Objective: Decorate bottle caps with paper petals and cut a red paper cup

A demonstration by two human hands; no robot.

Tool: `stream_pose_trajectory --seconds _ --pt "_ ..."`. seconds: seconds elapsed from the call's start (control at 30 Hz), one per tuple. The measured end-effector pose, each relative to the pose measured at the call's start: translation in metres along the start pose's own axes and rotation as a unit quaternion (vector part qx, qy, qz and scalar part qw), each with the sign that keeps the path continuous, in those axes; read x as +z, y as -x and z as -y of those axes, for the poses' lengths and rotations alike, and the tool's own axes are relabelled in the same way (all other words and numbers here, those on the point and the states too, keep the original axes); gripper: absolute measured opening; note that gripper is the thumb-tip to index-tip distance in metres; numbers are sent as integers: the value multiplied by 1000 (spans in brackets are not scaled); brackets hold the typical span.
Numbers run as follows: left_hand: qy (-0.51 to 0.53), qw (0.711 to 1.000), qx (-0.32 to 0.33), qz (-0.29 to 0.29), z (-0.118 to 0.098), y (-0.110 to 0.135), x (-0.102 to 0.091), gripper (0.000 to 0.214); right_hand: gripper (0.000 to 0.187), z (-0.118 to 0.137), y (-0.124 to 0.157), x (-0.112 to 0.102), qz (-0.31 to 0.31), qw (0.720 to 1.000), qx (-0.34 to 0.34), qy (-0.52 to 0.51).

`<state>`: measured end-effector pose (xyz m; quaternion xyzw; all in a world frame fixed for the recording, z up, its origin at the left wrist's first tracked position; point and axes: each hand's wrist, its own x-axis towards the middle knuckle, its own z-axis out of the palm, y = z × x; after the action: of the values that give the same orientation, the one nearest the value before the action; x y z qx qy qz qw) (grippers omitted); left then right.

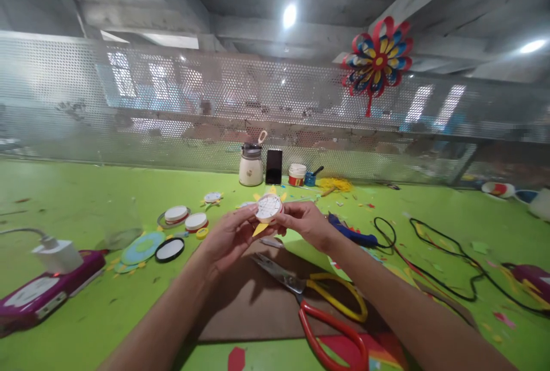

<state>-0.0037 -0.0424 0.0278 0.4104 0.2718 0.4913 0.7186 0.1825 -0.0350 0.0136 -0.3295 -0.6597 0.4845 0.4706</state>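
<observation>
My left hand (227, 238) and my right hand (306, 222) meet above the green table (86, 199). Together they pinch a small round white disc with yellow paper points around its edge (268, 209). Both hands have their fingers closed on its rim, left from the left side, right from the right. Just below the hands lie scissors with one red and one yellow handle (320, 305) on a brown cardboard sheet (253, 308).
White round lids (185, 217) and blue paper circles (142, 246) lie left of the hands. A white charger on a purple device (47, 279) sits far left. A jar (251, 167), phone (274, 167) and small pots stand at the mesh wall. A blue glue gun (350, 233) and black cables (433, 268) lie right. A paper pinwheel (378, 61) hangs above.
</observation>
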Motion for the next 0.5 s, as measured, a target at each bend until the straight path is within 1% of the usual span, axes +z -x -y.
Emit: stream_pose_trajectory --seconds 0.13,0.2,0.3,0.4,0.47,0.5 --pt "-18 999 27 2 -2 -2 -2 17 39 -7 -1 -5 3 999 14 31" --pt "-29 999 45 -11 -3 -6 -7 15 39 -15 -4 -10 3 998 34 55" --pt "-43 995 65 -57 -3 -13 -19 10 37 -27 -9 -20 -7 993 68 96" --pt "-56 991 61 -104 0 -23 -35 10 29 -34 -13 -28 -6 987 100 127" --pt "-61 989 49 -127 3 -29 -46 21 23 -34 -13 -32 -3 984 117 137" --pt "-59 988 42 -137 5 -32 -51 27 23 -34 -13 -33 -2 983 125 138"
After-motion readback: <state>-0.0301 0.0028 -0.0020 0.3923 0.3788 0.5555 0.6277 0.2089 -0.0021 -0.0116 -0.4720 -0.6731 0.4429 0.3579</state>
